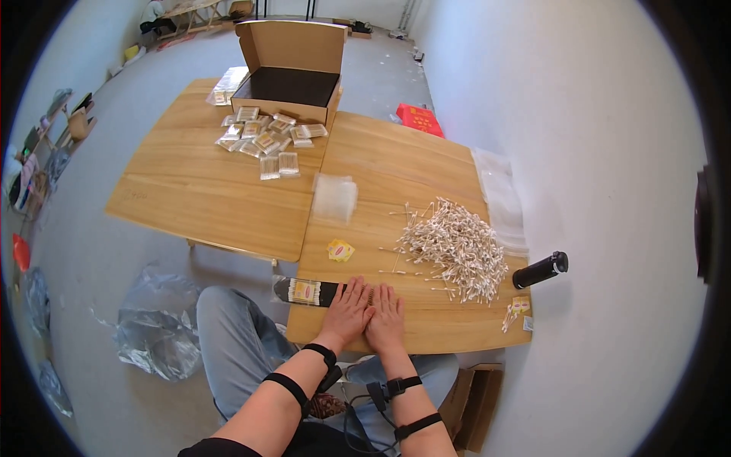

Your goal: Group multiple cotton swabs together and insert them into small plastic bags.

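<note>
Side by side at the near edge of the table, my left hand (pixel 349 311) and my right hand (pixel 386 318) lie flat with fingers stretched forward, thumbs close together. Both press on or near a black strip (pixel 327 292) that runs out to the left from under them. On the strip's left end sits a clear bag of cotton swabs (pixel 304 291) with a yellow-and-white card. A small brownish patch shows between my hands; what it is I cannot make out. Just beyond them is a small pile of yellow cards (pixel 340 250).
Loose cotton swabs (pixel 457 247) are heaped at the right, near a black bottle (pixel 541 270). Clear plastic bags (pixel 335 199) lie mid-table. Farther off, packed swab bags (pixel 266 142) lie before an open cardboard box (pixel 285 110). A wall (pixel 609 190) borders the right side.
</note>
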The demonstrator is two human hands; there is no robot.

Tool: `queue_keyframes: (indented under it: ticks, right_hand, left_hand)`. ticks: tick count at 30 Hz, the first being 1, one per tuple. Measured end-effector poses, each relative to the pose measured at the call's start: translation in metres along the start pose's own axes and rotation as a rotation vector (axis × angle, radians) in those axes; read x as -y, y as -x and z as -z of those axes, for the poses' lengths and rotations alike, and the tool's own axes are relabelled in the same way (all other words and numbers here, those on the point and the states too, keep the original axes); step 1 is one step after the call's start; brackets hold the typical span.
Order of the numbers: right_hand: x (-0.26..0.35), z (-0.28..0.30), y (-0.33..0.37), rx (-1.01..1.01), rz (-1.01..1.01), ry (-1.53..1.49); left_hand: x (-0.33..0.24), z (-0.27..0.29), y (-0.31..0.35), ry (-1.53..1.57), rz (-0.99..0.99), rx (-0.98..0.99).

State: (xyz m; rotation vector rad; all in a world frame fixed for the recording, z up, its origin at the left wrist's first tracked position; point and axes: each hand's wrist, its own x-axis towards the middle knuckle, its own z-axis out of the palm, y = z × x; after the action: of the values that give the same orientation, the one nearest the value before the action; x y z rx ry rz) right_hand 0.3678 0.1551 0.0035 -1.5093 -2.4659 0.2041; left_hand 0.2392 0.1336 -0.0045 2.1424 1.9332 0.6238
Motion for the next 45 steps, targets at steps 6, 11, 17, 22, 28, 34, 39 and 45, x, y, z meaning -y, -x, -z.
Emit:
queue_keyframes:
  ticks: [6, 11, 17, 22, 28, 34, 39, 45]
  right_hand:
    - [0.004, -0.002, -0.001, 0.069, 0.005, 0.045]
    - [0.006, -0.002, -0.002, 0.144, -0.064, 0.096]
    - [0.005, -0.004, -0.003, 0.088, -0.043, 0.091]
    - [0.008, -0.005, -0.004, 0.069, -0.059, 0.072]
    - [0.01, -0.001, -0.008, 0.09, -0.016, 0.074]
    - [0.022, 0.001, -0.017, 0.189, 0.081, 0.09]
    - [0.036, 0.002, -0.024, 0.201, 0.173, 0.08]
    - [0.056, -0.008, -0.032, 0.193, 0.251, 0.068]
  left_hand:
    - [0.001, 0.002, 0.001, 0.002, -0.005, 0.004]
    - [0.002, 0.001, -0.002, -0.014, -0.004, 0.047]
    - [0.005, -0.003, -0.001, 0.007, 0.0, 0.02]
    - [0.044, 0.008, 0.014, 0.514, 0.163, -0.344]
    - [0.104, 0.038, 0.026, 0.117, 0.418, -0.569]
    - [0.118, 0.016, 0.025, 0.114, 0.635, -0.391]
    - [0.129, 0.008, 0.029, 0.244, 0.589, -0.346]
    - [0.124, 0.008, 0.028, 0.237, 0.501, -0.42]
